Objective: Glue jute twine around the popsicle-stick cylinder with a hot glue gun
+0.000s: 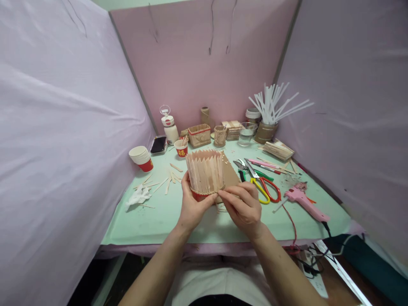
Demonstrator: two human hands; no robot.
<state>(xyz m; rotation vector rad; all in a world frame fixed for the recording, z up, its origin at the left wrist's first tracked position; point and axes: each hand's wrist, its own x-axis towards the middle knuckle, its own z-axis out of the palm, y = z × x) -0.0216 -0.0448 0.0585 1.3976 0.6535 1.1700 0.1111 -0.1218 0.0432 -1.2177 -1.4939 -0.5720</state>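
Note:
My left hand point(194, 208) is wrapped round the lower side of a round container made of upright wooden slats point(206, 173) with pointed tops. A thin twine point(207, 194) runs along the container's bottom edge, and something red shows just beneath it. At the lower right of the container, my right hand point(244, 206) pinches the twine between thumb and forefinger, close to my left thumb. Some loose twine point(222, 208) hangs in loops below the fingers. Behind my right hand lies a brown cardboard sheet point(230, 170).
Scissors point(266, 187), pruning shears point(241, 166) and a pink glue gun point(306, 203) lie to the right. Paper cups point(142, 158), a crumpled tissue point(138, 196) and loose wood strips are at left. A water bowl point(246, 135) and small basket point(199, 136) stand behind.

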